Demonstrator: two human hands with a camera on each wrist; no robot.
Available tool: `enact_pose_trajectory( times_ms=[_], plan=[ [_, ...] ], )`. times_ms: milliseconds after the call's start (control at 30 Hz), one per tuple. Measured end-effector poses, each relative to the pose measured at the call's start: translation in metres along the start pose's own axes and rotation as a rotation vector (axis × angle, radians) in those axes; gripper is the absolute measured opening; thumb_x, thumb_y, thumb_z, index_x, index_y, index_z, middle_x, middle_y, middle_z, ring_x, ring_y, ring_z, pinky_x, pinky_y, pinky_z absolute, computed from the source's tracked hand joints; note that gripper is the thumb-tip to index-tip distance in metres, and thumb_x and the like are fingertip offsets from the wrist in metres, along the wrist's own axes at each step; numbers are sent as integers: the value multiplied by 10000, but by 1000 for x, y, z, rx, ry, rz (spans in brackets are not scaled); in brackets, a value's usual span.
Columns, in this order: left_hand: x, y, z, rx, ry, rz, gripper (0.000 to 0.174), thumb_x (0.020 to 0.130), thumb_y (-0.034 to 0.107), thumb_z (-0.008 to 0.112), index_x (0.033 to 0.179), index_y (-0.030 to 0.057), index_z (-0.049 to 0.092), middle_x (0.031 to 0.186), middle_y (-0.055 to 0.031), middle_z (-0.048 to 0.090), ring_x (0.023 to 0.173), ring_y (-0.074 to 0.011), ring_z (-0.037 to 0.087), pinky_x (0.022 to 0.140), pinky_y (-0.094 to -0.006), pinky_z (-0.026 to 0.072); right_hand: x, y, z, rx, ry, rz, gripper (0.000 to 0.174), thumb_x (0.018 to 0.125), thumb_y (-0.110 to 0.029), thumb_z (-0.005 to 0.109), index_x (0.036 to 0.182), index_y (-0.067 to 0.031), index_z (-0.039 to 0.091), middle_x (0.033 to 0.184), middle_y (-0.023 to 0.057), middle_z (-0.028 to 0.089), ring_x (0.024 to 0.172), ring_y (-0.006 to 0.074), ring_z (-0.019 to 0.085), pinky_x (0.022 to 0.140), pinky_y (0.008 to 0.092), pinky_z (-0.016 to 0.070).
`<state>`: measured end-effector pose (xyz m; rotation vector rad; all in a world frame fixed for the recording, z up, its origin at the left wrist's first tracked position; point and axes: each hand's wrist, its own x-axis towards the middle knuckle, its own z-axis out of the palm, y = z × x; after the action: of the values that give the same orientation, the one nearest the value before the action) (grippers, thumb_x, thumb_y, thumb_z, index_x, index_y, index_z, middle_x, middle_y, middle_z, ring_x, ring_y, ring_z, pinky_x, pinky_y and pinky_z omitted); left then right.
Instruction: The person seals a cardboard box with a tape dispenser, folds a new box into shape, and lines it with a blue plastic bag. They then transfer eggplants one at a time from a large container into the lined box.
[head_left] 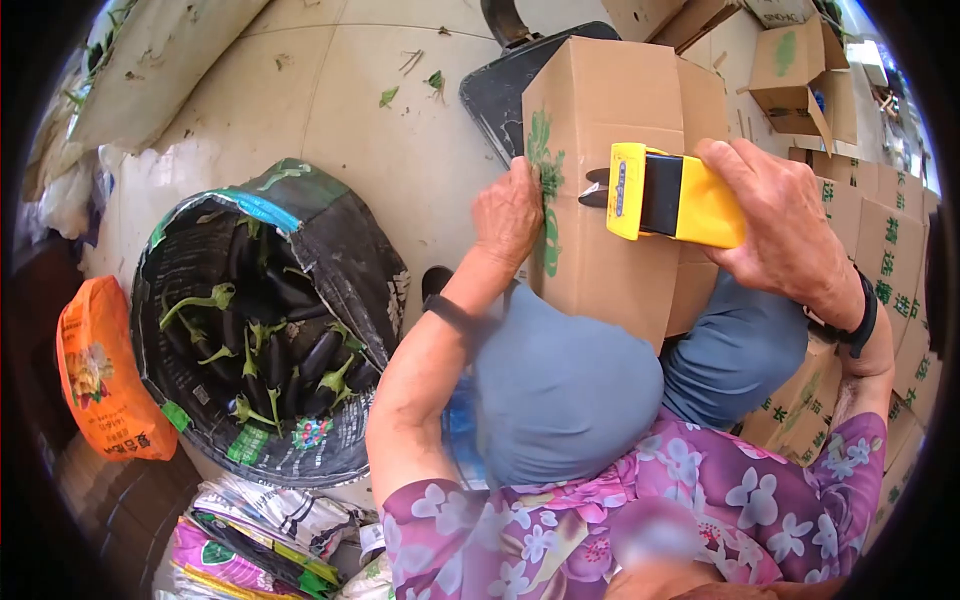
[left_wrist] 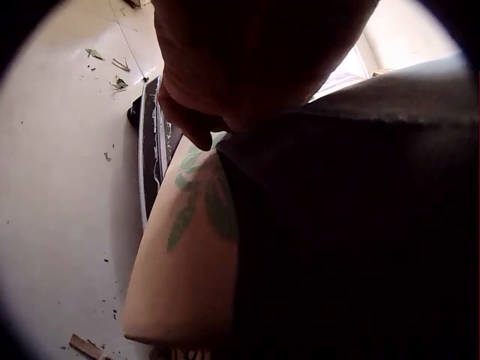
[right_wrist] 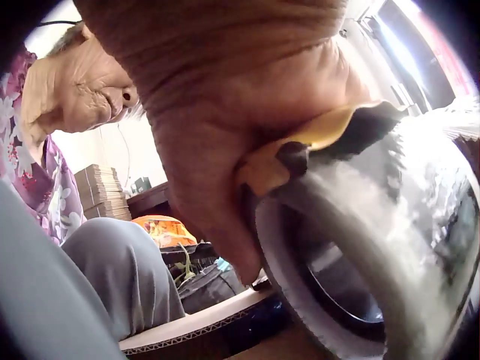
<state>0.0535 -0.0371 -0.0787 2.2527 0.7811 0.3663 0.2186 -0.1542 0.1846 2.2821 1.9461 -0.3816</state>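
A cardboard box [head_left: 620, 110] with a green plant print stands tilted between the person's knees. At its left edge is the left hand [head_left: 508, 213], its curled fingers gripping the cardboard beside the print; the dark left wrist view shows a fingertip at that edge. The right hand [head_left: 785, 215] holds a yellow and black tape dispenser [head_left: 712, 205] over the box's upper face. In the right wrist view, a wide tape roll [right_wrist: 442, 217] sits below the palm. A small dark pointed piece [head_left: 593, 190] shows at the dispenser's left end.
A black sack [head_left: 345, 225] of eggplants [head_left: 320, 355] stands left of the person, beside an orange bag [head_left: 110, 370]. Folded bags [head_left: 250, 550] lie in front of it. Behind the box is a black flat platform [head_left: 490, 95]. Printed cartons [head_left: 890, 240] line the right side.
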Motion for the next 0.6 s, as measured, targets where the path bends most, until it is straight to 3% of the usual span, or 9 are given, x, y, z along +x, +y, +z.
enact_pose_trajectory(
  times_ms=[100,200,267,300,333,367,467,533,600],
  plan=[
    [2,-4,1,86,-30,-24,113,923,137,530,900,58,452,684,-162,616,587,-414,602,514,-516,466,1,0,0,30,35,-7,622,585,-132,805,1130,-35,523,889,153,582,798,364,618,646,418,487],
    [2,-15,11,33,-133,-10,94,900,110,541,919,60,463,779,-182,631,692,-409,628,562,-520,482,-6,-1,3,46,50,20,609,596,-147,804,1128,-35,529,864,149,575,778,356,620,639,418,491],
    [14,-24,11,132,-91,-3,67,923,107,497,969,77,536,867,-195,639,834,-426,605,691,-536,479,-7,1,6,34,56,14,625,635,-228,814,1162,-48,531,855,131,585,762,330,637,637,417,514],
    [32,-18,-3,65,24,18,138,881,87,571,1016,77,545,1017,-209,594,899,-404,593,702,-494,493,-9,2,6,34,86,-2,597,659,-253,805,1153,-45,543,843,124,590,761,314,645,632,415,524],
    [53,-2,-21,-103,236,111,180,880,120,598,1049,61,583,990,-190,593,859,-404,586,707,-464,495,-11,4,4,31,97,38,597,659,-253,805,1153,-45,543,843,124,590,761,314,645,632,415,524],
    [71,22,-44,-205,281,137,279,877,159,626,1126,37,598,1051,-183,606,957,-384,585,803,-453,484,-14,3,4,43,73,41,586,659,-255,801,1143,-39,551,833,128,589,756,309,647,616,419,524],
    [104,83,-81,-134,225,389,380,877,214,637,1199,20,583,1141,-180,615,1080,-344,568,925,-437,438,-14,8,11,64,164,3,521,655,-200,781,1102,-30,575,809,142,593,733,307,656,568,425,522],
    [114,100,-75,51,33,544,486,869,310,655,1253,25,570,1223,-177,601,1156,-321,541,988,-418,396,-15,8,12,115,123,-19,466,644,-138,750,1057,-13,575,802,156,601,710,320,661,554,414,522],
    [121,106,-66,173,74,673,554,842,396,674,1245,29,577,1202,-161,620,1119,-301,571,967,-397,407,-16,7,11,128,135,-13,421,625,-92,726,1002,1,563,799,172,610,701,325,665,558,405,528]
  ],
)
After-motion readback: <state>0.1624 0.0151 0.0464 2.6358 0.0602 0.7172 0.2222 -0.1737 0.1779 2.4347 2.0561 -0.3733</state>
